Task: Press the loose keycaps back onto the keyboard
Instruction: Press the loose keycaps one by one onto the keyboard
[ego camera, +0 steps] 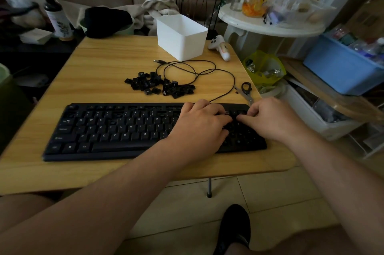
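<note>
Over the keyboard point(128, 128) right end, both hands pressing; fingertip contents impossible to tell. Loose keycaps point(160, 86) probably light, stiff; best pinched by sides.

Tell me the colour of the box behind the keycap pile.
White, plain; the box shows clearly in the head view.

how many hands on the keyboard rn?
2. The left hand and the right hand both rest on the right end of the black plastic keyboard, fingertips nearly meeting. Any keycap under them is hidden.
</note>
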The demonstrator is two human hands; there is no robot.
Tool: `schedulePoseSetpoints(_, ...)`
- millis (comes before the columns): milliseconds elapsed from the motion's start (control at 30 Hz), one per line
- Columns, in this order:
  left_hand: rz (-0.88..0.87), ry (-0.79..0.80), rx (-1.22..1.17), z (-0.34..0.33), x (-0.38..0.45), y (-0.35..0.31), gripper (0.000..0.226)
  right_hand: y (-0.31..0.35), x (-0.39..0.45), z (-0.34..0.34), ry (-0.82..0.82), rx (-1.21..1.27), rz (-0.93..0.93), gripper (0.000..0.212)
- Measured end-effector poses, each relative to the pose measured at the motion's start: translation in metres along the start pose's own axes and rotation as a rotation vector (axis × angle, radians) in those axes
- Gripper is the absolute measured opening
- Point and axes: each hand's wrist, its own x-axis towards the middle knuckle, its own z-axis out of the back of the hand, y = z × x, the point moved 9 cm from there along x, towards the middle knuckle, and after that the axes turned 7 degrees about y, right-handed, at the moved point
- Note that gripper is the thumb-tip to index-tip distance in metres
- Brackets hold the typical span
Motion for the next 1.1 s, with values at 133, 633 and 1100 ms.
schedulePoseSetpoints(133, 0.003, 0.008, -0.004, 0.000, 0.000, 0.000, 0.039, -0.001, 0.002, -0.001, 0.030, 0.025, -0.057, 0.036)
schedulePoseSetpoints(633, 0.077, -0.216, -0.335, 0.030, -0.002, 0.004, 0.024, 0.001, -0.010, -0.009, 0.465, 0.997, -0.139, 0.014)
schedulePoseSetpoints(1100, 0.085, -0.385, -0.274, 0.046, -0.010, 0.004, 0.016, 0.021, -0.021, -0.013, 0.525, 1.079, 0.027, 0.014)
